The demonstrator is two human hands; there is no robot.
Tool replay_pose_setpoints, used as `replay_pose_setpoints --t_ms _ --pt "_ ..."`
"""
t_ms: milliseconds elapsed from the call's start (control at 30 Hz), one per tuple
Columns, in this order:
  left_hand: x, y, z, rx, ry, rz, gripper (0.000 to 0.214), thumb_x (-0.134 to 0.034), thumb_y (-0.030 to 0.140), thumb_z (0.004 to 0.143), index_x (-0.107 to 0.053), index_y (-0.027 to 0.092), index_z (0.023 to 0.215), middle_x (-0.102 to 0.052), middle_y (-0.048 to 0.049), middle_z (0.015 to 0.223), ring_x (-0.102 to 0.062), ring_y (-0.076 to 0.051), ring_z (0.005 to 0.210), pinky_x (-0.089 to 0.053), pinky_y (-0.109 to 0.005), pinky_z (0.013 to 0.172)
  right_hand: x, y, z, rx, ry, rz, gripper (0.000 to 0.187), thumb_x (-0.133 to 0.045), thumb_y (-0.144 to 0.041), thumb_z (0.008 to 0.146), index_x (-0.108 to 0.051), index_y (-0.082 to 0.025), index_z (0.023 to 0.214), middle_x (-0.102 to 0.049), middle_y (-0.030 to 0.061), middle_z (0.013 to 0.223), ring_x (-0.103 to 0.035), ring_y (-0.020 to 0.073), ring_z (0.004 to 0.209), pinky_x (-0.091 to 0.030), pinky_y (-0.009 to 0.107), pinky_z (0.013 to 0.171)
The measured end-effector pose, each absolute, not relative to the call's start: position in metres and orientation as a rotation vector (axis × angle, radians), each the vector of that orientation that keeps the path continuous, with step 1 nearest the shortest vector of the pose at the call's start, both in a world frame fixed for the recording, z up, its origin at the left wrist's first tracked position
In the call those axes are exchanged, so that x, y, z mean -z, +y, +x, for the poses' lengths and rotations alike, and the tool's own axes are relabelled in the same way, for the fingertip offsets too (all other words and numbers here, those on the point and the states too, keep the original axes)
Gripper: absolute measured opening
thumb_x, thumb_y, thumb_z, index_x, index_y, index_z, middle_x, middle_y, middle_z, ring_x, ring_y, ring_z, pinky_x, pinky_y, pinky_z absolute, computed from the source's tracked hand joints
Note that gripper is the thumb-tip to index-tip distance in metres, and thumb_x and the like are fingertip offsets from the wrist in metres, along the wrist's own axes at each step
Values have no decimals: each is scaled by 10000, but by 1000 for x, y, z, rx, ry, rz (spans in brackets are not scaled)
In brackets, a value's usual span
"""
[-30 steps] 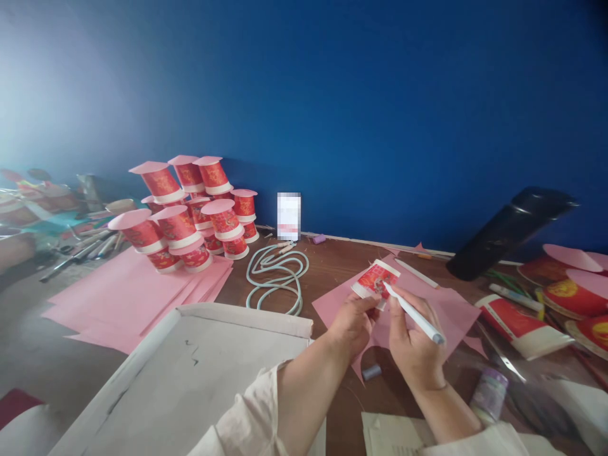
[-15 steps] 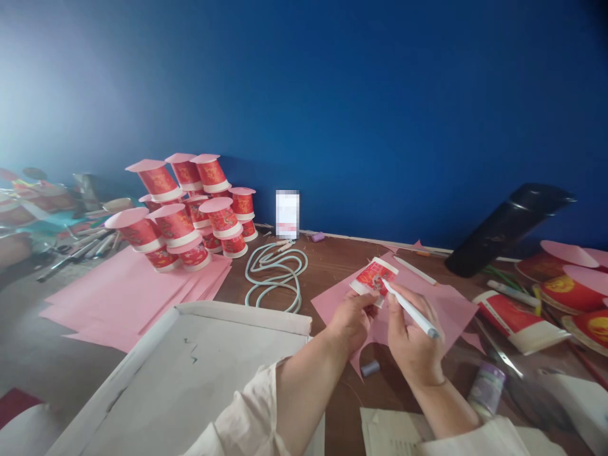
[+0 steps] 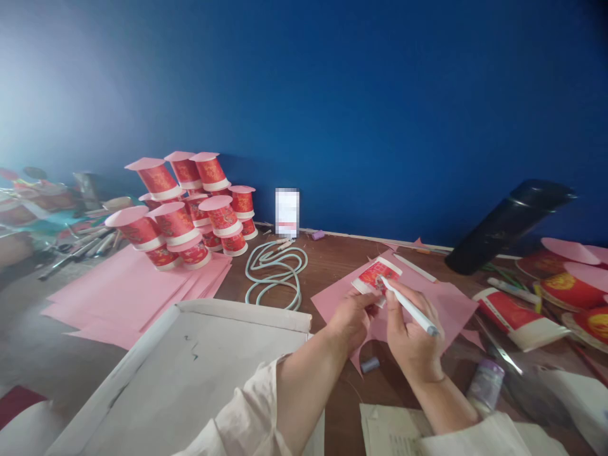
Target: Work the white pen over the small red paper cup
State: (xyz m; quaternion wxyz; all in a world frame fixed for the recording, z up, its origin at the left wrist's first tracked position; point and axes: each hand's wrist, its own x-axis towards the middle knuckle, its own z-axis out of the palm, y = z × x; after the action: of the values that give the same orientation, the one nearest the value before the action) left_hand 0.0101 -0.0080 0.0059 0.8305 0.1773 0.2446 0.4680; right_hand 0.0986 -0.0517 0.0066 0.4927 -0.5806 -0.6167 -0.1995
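My left hand is closed on the near edge of a red paper cup with white rims, which looks flat or lies on its side. Beneath it lies a pink paper sheet with cut edges. In my right hand is a white pen, its tip touching the red printed side of the cup. The fingertips of my left hand are partly hidden behind the cup and the pen hand. A small grey cap-like piece lies on the brown table below my hands.
Stacked red cups with pink discs stand on pink sheets at left. A white box lid, coiled cable and phone are nearby. Right are a black bottle, another red cup, scissors and a small jar.
The cup has shifted slightly to the right under the pen tip. Both hands keep nearly the same place and hold.
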Motion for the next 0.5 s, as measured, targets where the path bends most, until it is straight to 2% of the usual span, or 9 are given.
replay_pose_setpoints --t_ms 233,500 --pt "-6 -8 9 -1001 507 373 298 -789 166 527 -719 128 814 -679 -45 803 -567 -114 729 -381 -246 735 -8 -53 99 466 -1466 -1414 225 -555 -185 846 -622 -159 1060 -691 94 944 -630 193 864 -486 353 816" --pt "-6 -8 9 -992 533 436 287 -798 208 528 -705 139 790 -658 -38 762 -535 -106 673 -352 -246 650 -7 -53 99 475 -1506 -1397 228 -559 -182 845 -624 -171 1064 -699 85 961 -636 178 883 -482 332 837"
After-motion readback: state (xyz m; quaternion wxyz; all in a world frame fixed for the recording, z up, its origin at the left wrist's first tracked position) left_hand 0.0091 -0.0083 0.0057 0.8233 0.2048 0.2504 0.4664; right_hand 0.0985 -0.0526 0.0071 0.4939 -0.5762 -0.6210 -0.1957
